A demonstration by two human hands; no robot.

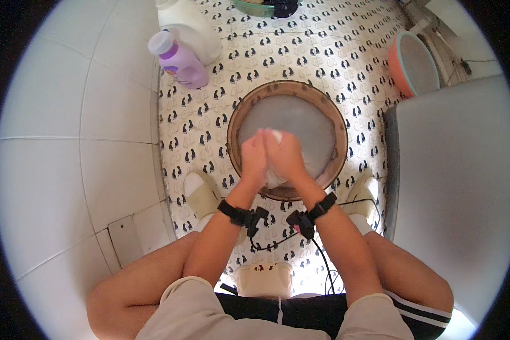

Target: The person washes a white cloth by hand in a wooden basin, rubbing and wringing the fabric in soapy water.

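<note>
Both my hands are together over a round brown translucent basin (340,136) that holds cloudy greyish water (310,114). My left hand (254,156) is closed in a fist against my right hand (287,155). Between them they grip a wet white cloth (274,180). Part of the cloth shows at the top of my right fist, and more hangs below toward the near rim of the basin. The rest of it is hidden by my fingers. A black strap with a small device (242,214) circles each wrist.
A purple detergent bottle (187,68) and a large white jug (195,34) stand by the tiled wall (119,106). A pink-and-green basin (401,63) leans at right, behind a grey appliance (450,161). A green tub (255,9) sits ahead. Cables (323,255) hang from the wrist devices.
</note>
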